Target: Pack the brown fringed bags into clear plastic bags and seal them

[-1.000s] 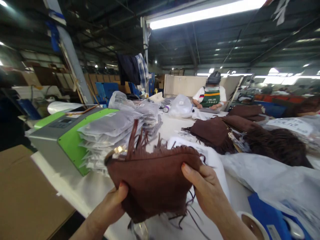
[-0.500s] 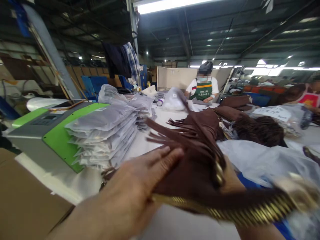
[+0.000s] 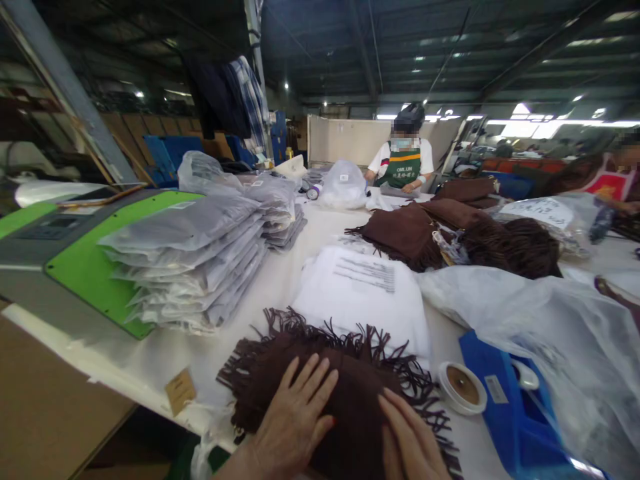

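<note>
Far left, I log a green machine point(image 3: 85, 267), with a stack of bagged packets point(image 3: 195, 260) leaning on it, and a paper tag point(image 3: 180, 391) at the table point(image 3: 165, 350) edge. Centre front: a brown fringed piece point(image 3: 350, 373) lies flat on the table's near edge. My left hand point(image 3: 295, 420) lies open on it, fingers spread, gripping nothing. My right hand point(image 3: 407, 443) lies equally flat just beside it. Behind the piece: white bags point(image 3: 365, 293). To the right: tape roll point(image 3: 463, 387), blue box point(image 3: 505, 407), clear plastic point(image 3: 550, 333). Far back: brown pile point(image 3: 450, 233), and a person in a green apron point(image 3: 405, 163).
</note>
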`<action>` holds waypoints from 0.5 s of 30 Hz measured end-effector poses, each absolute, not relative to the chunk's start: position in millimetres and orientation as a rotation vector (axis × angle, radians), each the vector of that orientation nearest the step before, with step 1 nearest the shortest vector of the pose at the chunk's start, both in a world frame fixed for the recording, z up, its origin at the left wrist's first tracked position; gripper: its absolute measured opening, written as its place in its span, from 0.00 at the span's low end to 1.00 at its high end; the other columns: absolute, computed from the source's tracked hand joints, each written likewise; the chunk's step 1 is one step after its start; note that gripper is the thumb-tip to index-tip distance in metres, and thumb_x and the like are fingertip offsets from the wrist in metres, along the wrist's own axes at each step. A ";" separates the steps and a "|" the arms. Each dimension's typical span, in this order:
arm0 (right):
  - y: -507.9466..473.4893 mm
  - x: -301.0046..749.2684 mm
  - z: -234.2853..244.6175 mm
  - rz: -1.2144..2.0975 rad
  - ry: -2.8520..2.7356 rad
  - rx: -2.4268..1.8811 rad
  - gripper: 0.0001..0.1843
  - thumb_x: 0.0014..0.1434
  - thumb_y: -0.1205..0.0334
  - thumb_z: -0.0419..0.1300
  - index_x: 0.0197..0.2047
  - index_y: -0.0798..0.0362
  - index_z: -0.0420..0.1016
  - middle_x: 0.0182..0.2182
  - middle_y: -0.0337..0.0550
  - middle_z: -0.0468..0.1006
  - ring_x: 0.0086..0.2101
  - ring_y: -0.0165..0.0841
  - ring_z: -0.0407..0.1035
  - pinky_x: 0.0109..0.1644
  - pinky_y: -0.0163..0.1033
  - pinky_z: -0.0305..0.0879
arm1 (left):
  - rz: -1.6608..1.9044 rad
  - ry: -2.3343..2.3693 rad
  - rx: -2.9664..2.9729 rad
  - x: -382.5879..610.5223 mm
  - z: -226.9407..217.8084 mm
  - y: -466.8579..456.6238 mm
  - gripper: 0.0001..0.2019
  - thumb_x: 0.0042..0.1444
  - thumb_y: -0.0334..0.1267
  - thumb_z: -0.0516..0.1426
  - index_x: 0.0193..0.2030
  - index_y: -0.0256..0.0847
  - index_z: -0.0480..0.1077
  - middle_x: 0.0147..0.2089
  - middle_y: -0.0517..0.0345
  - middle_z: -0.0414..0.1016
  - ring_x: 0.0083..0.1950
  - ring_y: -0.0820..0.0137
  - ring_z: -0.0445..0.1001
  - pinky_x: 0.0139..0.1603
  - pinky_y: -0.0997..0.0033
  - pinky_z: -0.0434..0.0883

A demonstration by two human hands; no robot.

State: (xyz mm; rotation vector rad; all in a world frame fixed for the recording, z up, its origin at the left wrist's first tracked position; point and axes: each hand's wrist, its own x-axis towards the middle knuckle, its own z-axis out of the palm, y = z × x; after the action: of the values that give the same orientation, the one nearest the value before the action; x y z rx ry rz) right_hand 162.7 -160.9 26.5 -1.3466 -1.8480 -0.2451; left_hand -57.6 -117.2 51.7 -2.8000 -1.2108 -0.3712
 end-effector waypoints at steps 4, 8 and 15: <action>-130.9 100.4 23.8 -0.377 -2.008 -1.334 0.24 0.62 0.58 0.48 0.60 0.57 0.59 0.55 0.48 0.68 0.55 0.39 0.61 0.57 0.48 0.58 | -0.350 -1.434 -2.632 -64.7 38.3 -109.5 0.32 0.57 0.35 0.52 0.66 0.52 0.43 0.68 0.53 0.50 0.66 0.50 0.49 0.58 0.41 0.57; -127.4 107.1 11.7 -0.487 -2.250 -1.379 0.29 0.61 0.51 0.50 0.60 0.60 0.58 0.57 0.51 0.64 0.55 0.41 0.60 0.53 0.48 0.63 | -0.355 -1.427 -2.635 -58.2 26.5 -116.6 0.30 0.58 0.32 0.48 0.66 0.51 0.44 0.67 0.55 0.52 0.65 0.57 0.53 0.56 0.52 0.62; -183.1 146.2 12.2 -0.302 -2.044 -1.295 0.22 0.62 0.61 0.47 0.58 0.55 0.61 0.49 0.49 0.74 0.50 0.37 0.67 0.46 0.41 0.70 | -0.500 -1.152 -2.551 -49.0 35.1 -141.8 0.29 0.58 0.45 0.50 0.65 0.39 0.51 0.65 0.45 0.55 0.66 0.54 0.50 0.64 0.50 0.44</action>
State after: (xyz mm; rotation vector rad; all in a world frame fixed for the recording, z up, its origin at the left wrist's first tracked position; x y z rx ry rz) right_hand 146.2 -183.1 12.2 -1.2951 -2.0440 -0.3022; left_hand -49.0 -141.8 35.1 -2.5507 -1.1518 -0.5002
